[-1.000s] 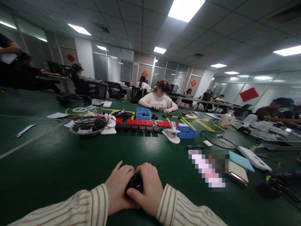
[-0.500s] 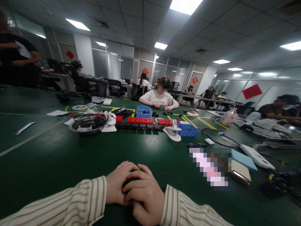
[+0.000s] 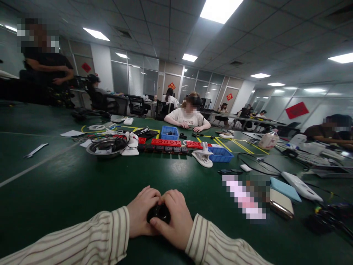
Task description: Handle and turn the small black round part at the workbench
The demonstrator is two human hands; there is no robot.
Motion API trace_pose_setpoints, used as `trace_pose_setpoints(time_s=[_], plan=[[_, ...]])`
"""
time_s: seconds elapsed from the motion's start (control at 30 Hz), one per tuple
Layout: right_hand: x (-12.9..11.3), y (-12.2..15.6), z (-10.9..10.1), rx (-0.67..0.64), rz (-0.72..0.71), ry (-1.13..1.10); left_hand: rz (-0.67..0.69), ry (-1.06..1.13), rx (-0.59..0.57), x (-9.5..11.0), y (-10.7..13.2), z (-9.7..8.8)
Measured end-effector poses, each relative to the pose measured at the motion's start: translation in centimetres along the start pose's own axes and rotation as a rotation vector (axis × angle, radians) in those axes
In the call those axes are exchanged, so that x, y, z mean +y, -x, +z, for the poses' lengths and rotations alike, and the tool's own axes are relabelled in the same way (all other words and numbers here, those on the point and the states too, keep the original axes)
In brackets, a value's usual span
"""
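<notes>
My left hand [image 3: 140, 213] and my right hand [image 3: 176, 217] meet low in the head view, just above the green table [image 3: 68, 187]. Both are closed around a small round black object [image 3: 159, 212] held between them; only its top shows between my fingers and thumb. Striped sleeves cover both forearms. What the black object is cannot be told from here.
Further back lie a metal bowl of cables [image 3: 103, 147], red and black blocks [image 3: 165, 142], blue bins [image 3: 220, 154], a white clip [image 3: 203, 156], a wrench [image 3: 35, 150]. Phones and a blue case [image 3: 284, 184] sit at right. Other people sit across [image 3: 187, 117]; one stands at left [image 3: 45, 73].
My right hand, which lay over the left and hid the black object half a second ago, has drawn back; the object shows again. The standing person at left has moved closer.
</notes>
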State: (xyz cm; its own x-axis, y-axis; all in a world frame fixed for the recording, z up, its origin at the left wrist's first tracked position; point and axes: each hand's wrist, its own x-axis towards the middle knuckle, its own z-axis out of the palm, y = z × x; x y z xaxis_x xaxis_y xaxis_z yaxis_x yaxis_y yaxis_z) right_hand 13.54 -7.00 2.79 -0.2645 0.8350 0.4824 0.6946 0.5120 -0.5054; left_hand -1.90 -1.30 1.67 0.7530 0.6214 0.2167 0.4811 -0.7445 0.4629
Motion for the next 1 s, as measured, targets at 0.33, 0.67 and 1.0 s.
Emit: trace_pose_setpoints(time_s=[0.33, 0.67, 1.0], plan=[[-0.9, -0.1, -0.8, -0.093, -0.352, -0.172, 0.109, 0.106, -0.058, -1.5, -0.4, 0.5], [0.1, 0.0, -0.2, 0.06, -0.027, -0.088, 0.019, -0.022, 0.039, -0.4, 0.3, 0.3], [-0.3, -0.3, -0.4, -0.06, 0.023, 0.068, -0.031, -0.038, 0.009, 0.8, 0.3, 0.3]])
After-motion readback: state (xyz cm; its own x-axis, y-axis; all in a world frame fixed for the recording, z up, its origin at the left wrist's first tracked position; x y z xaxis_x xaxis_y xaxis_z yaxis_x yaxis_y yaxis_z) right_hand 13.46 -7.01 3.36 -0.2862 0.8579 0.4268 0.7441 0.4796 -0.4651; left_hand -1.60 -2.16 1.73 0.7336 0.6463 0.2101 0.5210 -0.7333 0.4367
